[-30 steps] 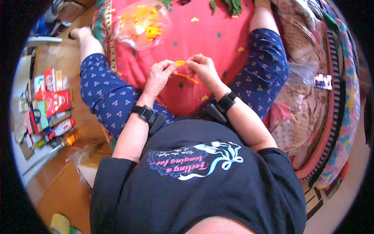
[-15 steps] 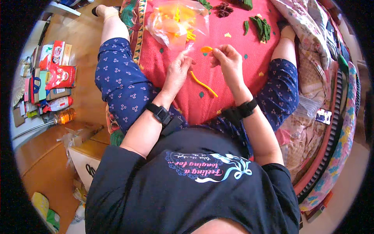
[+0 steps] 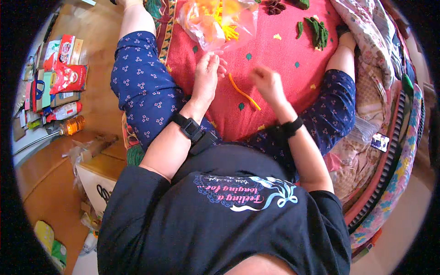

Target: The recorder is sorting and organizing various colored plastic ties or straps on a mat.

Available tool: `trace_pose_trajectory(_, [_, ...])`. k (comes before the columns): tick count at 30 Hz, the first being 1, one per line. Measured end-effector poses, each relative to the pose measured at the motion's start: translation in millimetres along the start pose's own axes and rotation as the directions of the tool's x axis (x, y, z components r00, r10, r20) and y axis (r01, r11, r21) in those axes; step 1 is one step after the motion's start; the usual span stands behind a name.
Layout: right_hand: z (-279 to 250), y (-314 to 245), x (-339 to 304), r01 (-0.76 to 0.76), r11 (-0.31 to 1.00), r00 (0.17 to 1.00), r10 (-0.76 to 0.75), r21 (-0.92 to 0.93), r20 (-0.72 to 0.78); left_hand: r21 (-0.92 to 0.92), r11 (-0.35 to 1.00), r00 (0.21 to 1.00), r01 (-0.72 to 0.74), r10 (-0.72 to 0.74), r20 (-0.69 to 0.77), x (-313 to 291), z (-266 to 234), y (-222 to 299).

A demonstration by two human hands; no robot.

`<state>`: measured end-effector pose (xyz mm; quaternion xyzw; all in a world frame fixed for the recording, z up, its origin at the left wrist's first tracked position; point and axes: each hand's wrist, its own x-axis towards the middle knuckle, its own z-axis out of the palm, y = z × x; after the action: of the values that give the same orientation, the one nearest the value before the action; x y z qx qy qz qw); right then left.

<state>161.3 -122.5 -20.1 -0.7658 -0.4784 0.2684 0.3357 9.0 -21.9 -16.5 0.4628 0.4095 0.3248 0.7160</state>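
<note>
- Head camera: closest is the person's black shirt (image 3: 183, 243), then blue trousers (image 3: 142, 82) with little flowers.
- The left hand (image 3: 207, 75) is up over the cloth, thumb up, its fingers close together and a bit curled. I cannot tell if they pinch anything.
- The right hand (image 3: 269, 85) is blurry. Its fingers look curled in, but I cannot tell if something is inside.
- One thin orange strip (image 3: 242, 92) lies between the two hands, near both, and no hand seems to touch it.
- I think this strip is not done, because it lies loose and only a little bent.
- Just past the left hand is a clear bag (image 3: 201, 34) with yellow and orange bits (image 3: 229, 32) in it or on it. Those may be left to use.
- Farther off sit green pieces (image 3: 317, 34) in a bunch and a dark brown bundle (image 3: 276, 7). They look sorted and maybe finished.
- All this is on a red cloth (image 3: 275, 55) with small shapes on it.
- On the right is messy, flowery bedding (image 3: 371, 59).
- On the left is a wooden floor (image 3: 98, 91) with a heap of packets (image 3: 68, 78).
</note>
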Motion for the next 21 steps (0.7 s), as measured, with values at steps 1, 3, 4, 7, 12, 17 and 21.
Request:
trace_pose_trajectory(1, [7.6,-0.2,-12.6,0.05,0.995,0.998,-0.045,-0.091,0.051,0.003,1.0,1.0,-0.006,0.006,0.007,1.4,-1.3,-2.9])
trace_pose_trajectory(3, [26.4,-5.4,-31.9,0.138,0.96,0.989,-0.119,-0.245,0.089,-0.015,1.0,0.997,-0.007,0.006,-0.071,4.7,-2.6,-9.6])
trace_pose_trajectory(4, [34.9,-7.4,-36.5,0.172,0.936,0.985,-0.156,-0.307,0.075,-0.009,1.0,0.998,-0.023,0.023,-0.062,6.7,-4.2,-14.7])
trace_pose_trajectory(7, [47.2,-5.6,-35.6,0.161,0.977,0.986,-0.155,-0.137,0.058,0.04,0.999,0.996,-0.002,0.005,-0.092,9.0,-11.1,-27.8])
trace_pose_trajectory(12, [26.1,16.4,-19.3,-0.45,0.664,0.888,0.403,0.598,0.222,0.365,0.924,0.977,-0.111,0.034,0.211,-4.4,-11.7,-28.7])
trace_pose_trajectory(17, [27.2,-3.9,-29.8,-0.218,0.849,0.974,0.16,0.481,0.159,0.59,0.76,0.959,-0.272,0.164,0.232,-23.0,-1.4,-25.2])
trace_pose_trajectory(21, [27.3,-29.6,-42.2,-0.102,0.872,0.994,0.068,0.478,0.089,0.292,0.948,0.958,-0.127,0.041,0.285,-24.9,-9.9,-24.8])
